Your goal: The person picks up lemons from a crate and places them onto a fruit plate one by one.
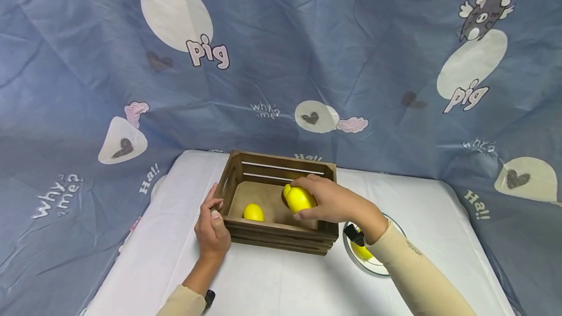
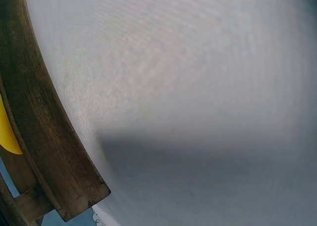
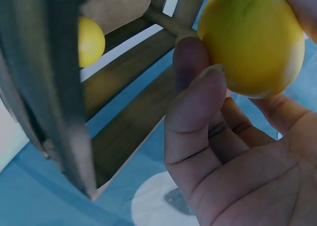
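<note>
My right hand grips a lemon between thumb and fingers over the right part of a wooden crate. The right wrist view shows this lemon close up, its skin smooth and yellow. Behind it in the head view a small yellow piece shows; I cannot tell whether it is a second fruit. Another lemon lies inside the crate near the front left. My left hand holds the crate's front left corner, thumb and fingers against it. The left wrist view shows only the crate's edge, not the hand.
Right of the crate stands a round clear glass dish with yellow fruit in it, partly hidden by my right wrist. A white cloth covers the table. Blue printed fabric hangs behind and at both sides.
</note>
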`<action>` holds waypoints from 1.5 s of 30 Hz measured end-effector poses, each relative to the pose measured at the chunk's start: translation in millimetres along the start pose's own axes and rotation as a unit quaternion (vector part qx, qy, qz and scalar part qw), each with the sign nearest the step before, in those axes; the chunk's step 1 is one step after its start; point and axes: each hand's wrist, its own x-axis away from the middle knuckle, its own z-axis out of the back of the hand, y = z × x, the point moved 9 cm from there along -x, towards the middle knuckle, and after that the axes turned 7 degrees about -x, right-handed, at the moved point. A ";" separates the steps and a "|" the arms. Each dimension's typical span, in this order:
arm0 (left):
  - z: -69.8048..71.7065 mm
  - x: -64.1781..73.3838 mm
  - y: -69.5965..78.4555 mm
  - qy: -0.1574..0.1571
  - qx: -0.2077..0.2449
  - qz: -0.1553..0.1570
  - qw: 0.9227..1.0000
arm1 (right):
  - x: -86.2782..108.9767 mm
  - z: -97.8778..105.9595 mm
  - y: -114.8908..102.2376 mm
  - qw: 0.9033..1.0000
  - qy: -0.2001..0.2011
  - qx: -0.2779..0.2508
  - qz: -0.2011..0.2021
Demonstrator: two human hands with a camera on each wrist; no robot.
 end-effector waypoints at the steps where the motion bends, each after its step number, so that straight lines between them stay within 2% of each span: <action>1: -0.3 0.3 -0.2 -0.001 0.000 0.000 1.000 | 3.0 0.8 1.2 1.000 0.002 -0.005 -0.002; 11: 0.6 -1.1 -0.6 0.000 -0.002 -0.004 1.000 | 19.6 4.5 14.5 0.999 0.021 -0.025 -0.008; 16: 0.0 0.4 0.0 0.000 -0.005 0.001 1.000 | 31.7 13.2 21.8 0.999 0.035 -0.035 -0.017; 25: -2.0 1.6 -0.4 -0.011 -0.003 0.000 1.000 | 66.1 25.7 45.4 0.994 0.059 -0.062 -0.064; 37: 0.3 -1.1 2.1 0.001 0.000 0.000 1.000 | 85.5 32.9 59.9 0.993 0.082 -0.062 -0.063; 45: 0.1 -2.6 3.4 -0.002 0.006 0.005 1.000 | 103.7 35.2 75.0 0.989 0.103 -0.073 -0.083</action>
